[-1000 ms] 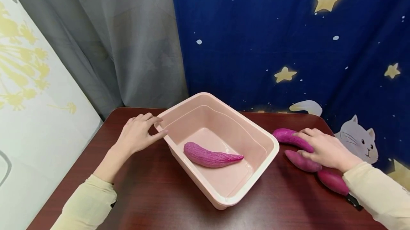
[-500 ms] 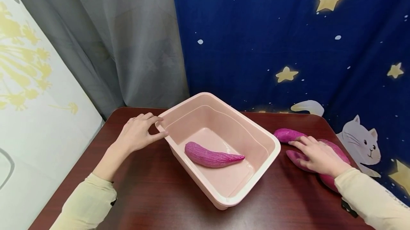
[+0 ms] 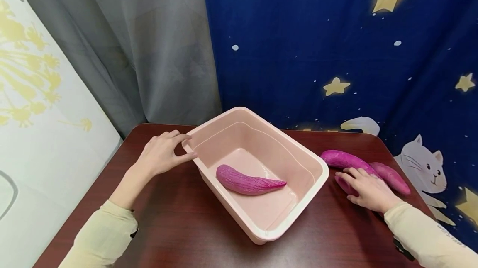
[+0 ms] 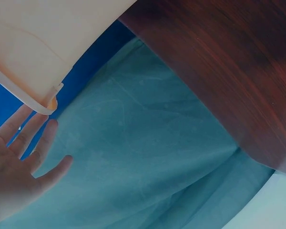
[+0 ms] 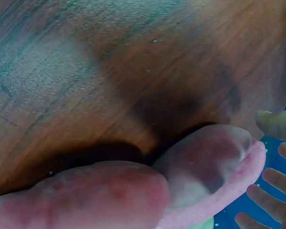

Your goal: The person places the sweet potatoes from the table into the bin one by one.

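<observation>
A pink plastic tub stands in the middle of the dark wooden table with one purple sweet potato lying in it. My left hand touches the tub's left corner with straight fingers; the left wrist view shows the fingers extended beside the tub rim. My right hand lies over a sweet potato to the right of the tub, hiding most of it. In the right wrist view that potato lies on the table with my fingers splayed past its end.
Two more sweet potatoes lie beyond my right hand near the table's right edge. A grey curtain and a blue star-patterned cloth hang behind the table. A white panel stands at the left.
My right hand slid back toward me from the far sweet potato onto the nearest one, and the potatoes shifted. The left hand and the tub stayed put.
</observation>
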The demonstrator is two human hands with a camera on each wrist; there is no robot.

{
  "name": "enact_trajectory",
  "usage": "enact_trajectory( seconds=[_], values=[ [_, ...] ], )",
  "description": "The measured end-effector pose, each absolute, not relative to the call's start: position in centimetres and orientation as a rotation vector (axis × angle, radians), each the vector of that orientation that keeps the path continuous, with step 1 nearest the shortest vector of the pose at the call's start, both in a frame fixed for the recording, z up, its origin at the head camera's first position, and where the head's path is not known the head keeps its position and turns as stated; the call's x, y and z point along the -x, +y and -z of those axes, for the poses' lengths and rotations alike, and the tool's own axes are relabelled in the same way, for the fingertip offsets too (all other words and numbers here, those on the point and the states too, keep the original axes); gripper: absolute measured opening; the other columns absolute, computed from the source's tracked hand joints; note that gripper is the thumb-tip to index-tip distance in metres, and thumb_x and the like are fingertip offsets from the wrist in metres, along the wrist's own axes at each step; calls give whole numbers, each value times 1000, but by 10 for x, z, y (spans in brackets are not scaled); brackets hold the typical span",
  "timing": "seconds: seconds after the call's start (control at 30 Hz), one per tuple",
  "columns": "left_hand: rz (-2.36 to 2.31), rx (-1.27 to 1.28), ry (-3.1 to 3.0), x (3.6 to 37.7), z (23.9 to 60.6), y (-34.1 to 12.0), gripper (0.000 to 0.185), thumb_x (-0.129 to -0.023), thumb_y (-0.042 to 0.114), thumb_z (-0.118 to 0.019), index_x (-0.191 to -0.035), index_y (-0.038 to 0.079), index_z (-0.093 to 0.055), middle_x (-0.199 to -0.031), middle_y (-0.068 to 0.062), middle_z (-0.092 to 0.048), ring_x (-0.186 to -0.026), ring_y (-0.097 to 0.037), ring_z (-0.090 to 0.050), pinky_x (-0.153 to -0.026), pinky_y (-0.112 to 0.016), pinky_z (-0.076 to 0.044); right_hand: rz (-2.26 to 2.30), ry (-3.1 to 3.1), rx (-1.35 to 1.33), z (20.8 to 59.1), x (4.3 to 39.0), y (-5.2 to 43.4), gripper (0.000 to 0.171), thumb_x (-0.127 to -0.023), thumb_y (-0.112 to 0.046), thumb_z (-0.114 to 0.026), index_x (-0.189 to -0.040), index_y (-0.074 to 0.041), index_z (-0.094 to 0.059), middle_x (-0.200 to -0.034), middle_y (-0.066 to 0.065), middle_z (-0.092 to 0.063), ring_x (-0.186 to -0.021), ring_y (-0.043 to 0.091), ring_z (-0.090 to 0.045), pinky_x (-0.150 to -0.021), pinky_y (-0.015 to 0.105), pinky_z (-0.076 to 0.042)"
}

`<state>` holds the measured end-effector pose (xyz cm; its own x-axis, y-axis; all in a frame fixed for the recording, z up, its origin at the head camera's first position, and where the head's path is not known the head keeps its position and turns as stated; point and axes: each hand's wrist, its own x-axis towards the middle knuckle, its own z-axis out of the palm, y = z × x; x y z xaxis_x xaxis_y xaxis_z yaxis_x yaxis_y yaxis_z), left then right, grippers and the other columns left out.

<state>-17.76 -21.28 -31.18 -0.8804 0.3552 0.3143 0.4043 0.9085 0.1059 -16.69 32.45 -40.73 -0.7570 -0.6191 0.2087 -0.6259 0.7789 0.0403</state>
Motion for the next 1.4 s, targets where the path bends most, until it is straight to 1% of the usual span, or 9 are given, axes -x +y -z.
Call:
enact_trajectory(
  seconds=[0.13,0.27,0.53,0.77,0.93,1.03,1.4],
  values=[
    [244,568,-2780,177,311,-212,58,-72,53,-63,-109,8,-61,-95,-6,-57,-87,-25,-52,-71,-47,-40,-55,-2793,-945,412,167,328,64,-56,-18,-80,-114,-5,-55,-106,14,-50,-96,32,-48,-76,53,-38],
    [258,571,-2778,177,310,-212,58,-72,53,-63,-109,8,-62,-95,-7,-57,-87,-25,-52,-71,-47,-40,-36,-2855,-893,416,167,333,67,-57,-17,-80,-117,-4,-53,-108,18,-49,-97,36,-48,-77,55,-37],
    [264,564,-2775,178,310,-211,58,-71,53,-64,-109,8,-61,-95,-6,-57,-87,-25,-52,-71,-47,-40,7,-2917,-849,425,169,340,72,-56,-14,-80,-120,-4,-50,-113,20,-47,-99,38,-44,-73,57,-39],
    [261,566,-2774,178,311,-212,58,-71,52,-64,-109,8,-62,-94,-6,-57,-86,-25,-52,-70,-46,-40,-8,-2909,-873,430,172,342,73,-55,-12,-80,-121,-5,-49,-111,19,-47,-97,38,-45,-65,54,-42],
    [266,568,-2773,177,311,-212,58,-71,53,-64,-109,8,-62,-94,-6,-57,-85,-25,-53,-70,-45,-40,-38,-2931,-884,434,173,344,74,-56,-9,-79,-123,-6,-46,-111,19,-47,-95,38,-46,-61,50,-44],
    [268,568,-2774,177,311,-212,58,-71,52,-63,-109,8,-62,-94,-7,-57,-85,-25,-53,-70,-45,-40,-44,-2930,-887,434,173,344,75,-57,-9,-79,-123,-6,-45,-111,18,-47,-94,37,-47,-60,48,-45],
    [269,558,-2781,176,311,-212,57,-72,52,-63,-108,8,-62,-95,-6,-57,-87,-25,-52,-70,-46,-40,-43,-2955,-885,433,171,340,75,-57,-7,-79,-124,-7,-45,-111,17,-47,-93,36,-47,-59,48,-45]
  ],
)
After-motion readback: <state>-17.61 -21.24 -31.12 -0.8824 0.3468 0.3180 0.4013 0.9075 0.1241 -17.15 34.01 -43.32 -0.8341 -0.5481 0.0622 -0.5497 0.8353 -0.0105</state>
